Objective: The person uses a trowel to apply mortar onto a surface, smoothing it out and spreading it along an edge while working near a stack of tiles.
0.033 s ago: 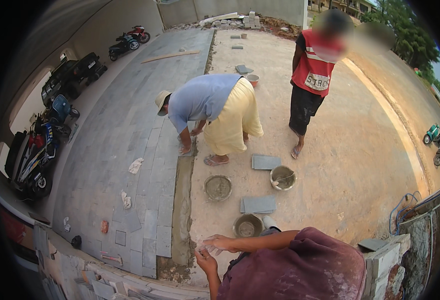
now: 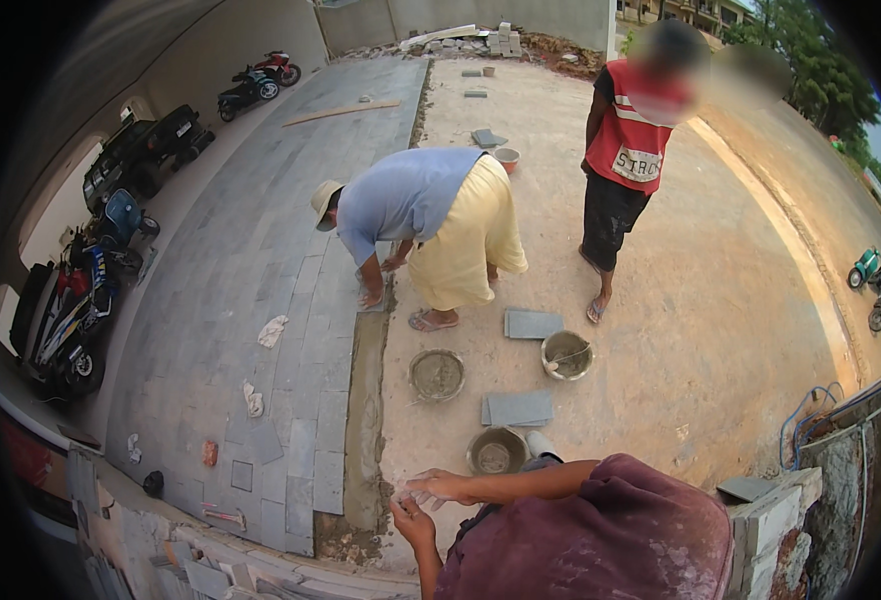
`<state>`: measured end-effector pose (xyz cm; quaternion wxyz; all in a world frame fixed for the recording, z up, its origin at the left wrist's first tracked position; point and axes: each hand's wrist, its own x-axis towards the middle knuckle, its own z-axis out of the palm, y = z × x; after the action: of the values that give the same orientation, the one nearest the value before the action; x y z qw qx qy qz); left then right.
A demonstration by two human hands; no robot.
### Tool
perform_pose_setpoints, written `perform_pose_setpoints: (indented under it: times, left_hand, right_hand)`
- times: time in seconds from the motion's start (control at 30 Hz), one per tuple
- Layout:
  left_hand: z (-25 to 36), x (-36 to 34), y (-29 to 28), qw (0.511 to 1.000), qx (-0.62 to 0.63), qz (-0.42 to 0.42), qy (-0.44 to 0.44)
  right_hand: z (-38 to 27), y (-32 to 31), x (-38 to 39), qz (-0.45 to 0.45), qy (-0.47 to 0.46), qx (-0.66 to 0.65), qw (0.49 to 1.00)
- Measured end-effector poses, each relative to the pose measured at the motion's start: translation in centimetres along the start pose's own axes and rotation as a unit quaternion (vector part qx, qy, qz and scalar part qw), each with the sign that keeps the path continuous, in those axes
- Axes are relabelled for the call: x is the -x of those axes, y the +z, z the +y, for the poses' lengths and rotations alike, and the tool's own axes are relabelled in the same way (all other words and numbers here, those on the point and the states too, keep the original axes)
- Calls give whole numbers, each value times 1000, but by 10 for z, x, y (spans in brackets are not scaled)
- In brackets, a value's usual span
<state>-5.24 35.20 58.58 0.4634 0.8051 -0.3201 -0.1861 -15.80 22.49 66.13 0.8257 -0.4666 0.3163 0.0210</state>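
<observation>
My right hand reaches in from the right, its dusty fingers curled toward my left hand. Just below it, the left hand is closed, its fingertips close to the right hand's. Between them something small and pale shows, too small to name. A bucket of grey mortar stands beyond my hands, near my shoe. To their left runs a strip of wet mortar along the edge of the laid grey paving tiles.
A co-worker in blue bends over, hands at the tile edge. Another person in red stands at the right. Stacked tiles, a mortar basin and another bucket are ahead. Low rough block wall at right; rags on the paving.
The standing person in red has shifted their feet slightly, the front foot a little nearer and to the right. My hands and the bending co-worker look unchanged.
</observation>
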Motion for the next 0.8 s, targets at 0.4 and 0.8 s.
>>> perform_pose_setpoints:
  times: [0.4,0.8]
  left_hand:
    - [14,-14,-2,999,39,28,-13]
    - [40,-18,-6,996,66,48,25]
  right_hand:
    - [-5,3,-7,-50,-62,72,994]
    - [-22,7,-6,-59,-62,62,994]
